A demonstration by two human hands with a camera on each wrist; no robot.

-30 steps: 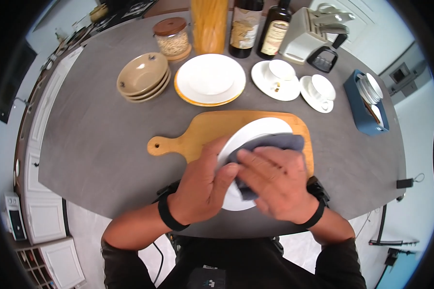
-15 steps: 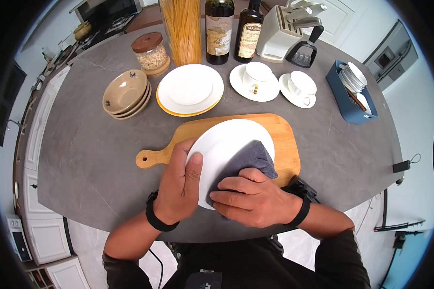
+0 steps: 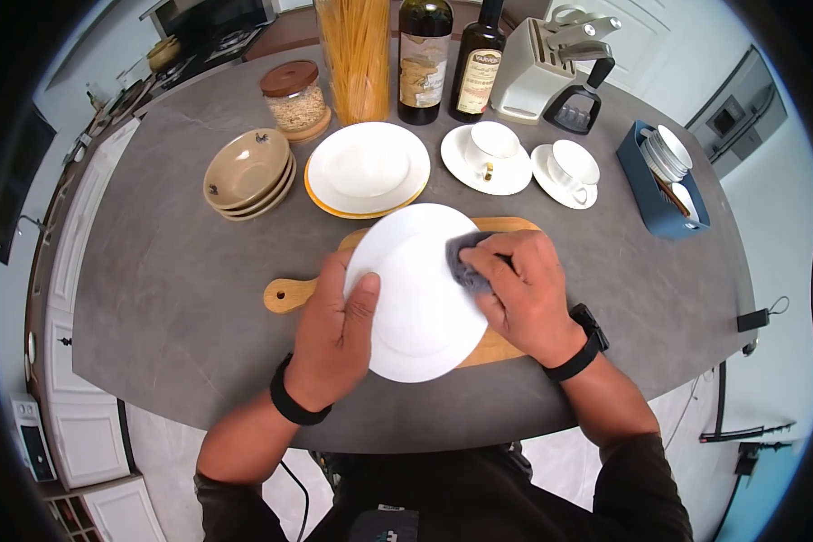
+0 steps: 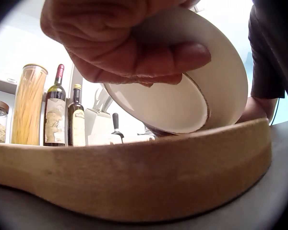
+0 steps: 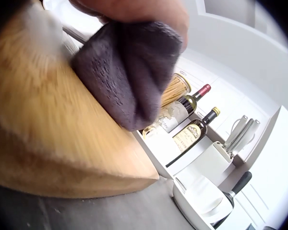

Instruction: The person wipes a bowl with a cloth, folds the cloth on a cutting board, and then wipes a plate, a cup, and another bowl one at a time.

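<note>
My left hand grips a white plate by its left rim, thumb on the upper face. In the left wrist view, its fingers reach beneath, against the plate's underside with its foot ring. At the plate's right edge, my right hand pinches a bunched dark grey cloth against the rim. The cloth hangs in folds from the fingers in the right wrist view. Below the tilted plate lies a wooden cutting board, its handle pointing left.
Behind the board stand stacked brown bowls, stacked plates and two white cups on saucers. Farther back are a jar of oats, spaghetti, two bottles and a knife block. A blue bin with dishes sits right.
The right hand and cloth have moved from across the plate's face to its upper right rim. The plate has turned and now shows its face more fully, held throughout by the left hand.
</note>
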